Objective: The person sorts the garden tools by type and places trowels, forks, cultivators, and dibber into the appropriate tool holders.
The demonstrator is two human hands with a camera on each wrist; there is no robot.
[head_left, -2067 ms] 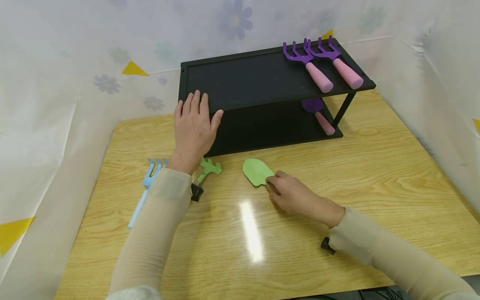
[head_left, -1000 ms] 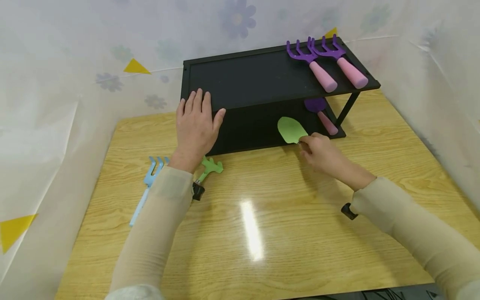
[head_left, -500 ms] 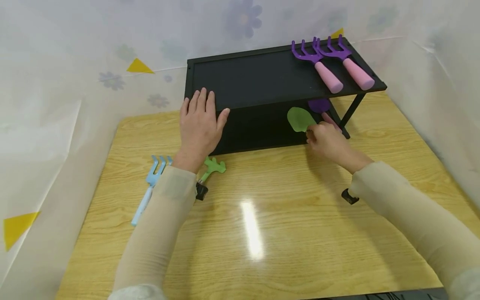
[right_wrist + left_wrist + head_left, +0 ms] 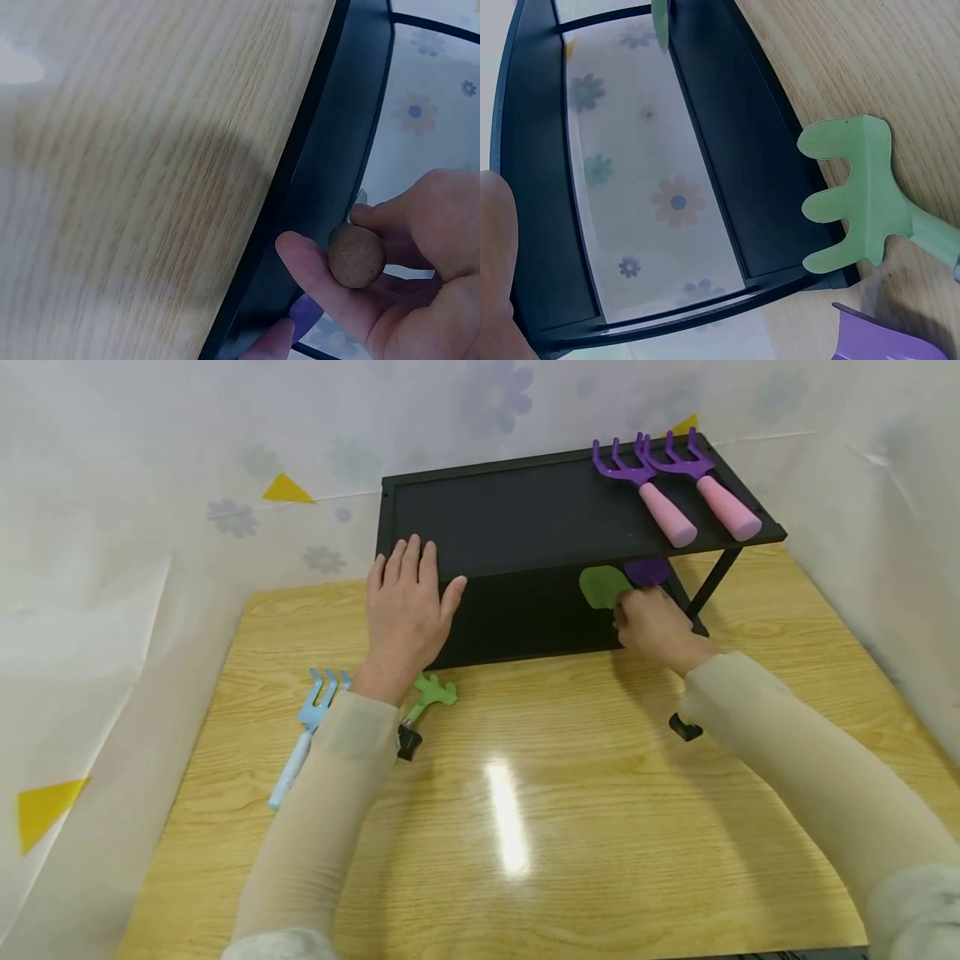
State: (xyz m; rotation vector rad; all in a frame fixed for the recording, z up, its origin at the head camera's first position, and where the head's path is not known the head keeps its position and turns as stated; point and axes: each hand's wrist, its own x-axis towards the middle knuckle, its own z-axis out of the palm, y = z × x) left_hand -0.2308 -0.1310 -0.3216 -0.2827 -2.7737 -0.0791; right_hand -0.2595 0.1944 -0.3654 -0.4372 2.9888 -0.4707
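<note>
My right hand (image 4: pixel 652 622) pinches a green hand trowel (image 4: pixel 603 587) in the gap between the black rack's (image 4: pixel 510 522) two tiers. In the right wrist view, the round brown end of its handle (image 4: pixel 357 256) shows between thumb and fingers. A purple trowel (image 4: pixel 647 571) lies just beyond on the lower tier, its handle hidden behind my right hand. My left hand (image 4: pixel 408 610) rests with straight fingers on the left front edge of the upper tier. Under that wrist, a green hand rake (image 4: pixel 862 195) lies on the table, with a purple piece (image 4: pixel 881 337) beside it.
Two purple hand rakes with pink handles (image 4: pixel 667 514) (image 4: pixel 727 508) lie at the upper tier's right end. A light blue hand rake (image 4: pixel 300 747) lies left of my left forearm on the wooden table (image 4: pixel 570 827). Flower-printed sheeting (image 4: pixel 322 435) hangs behind.
The right hand has lifted the green trowel off the table and carried it up and right, into the rack above its lower tier. My left hand stays on the rack.
</note>
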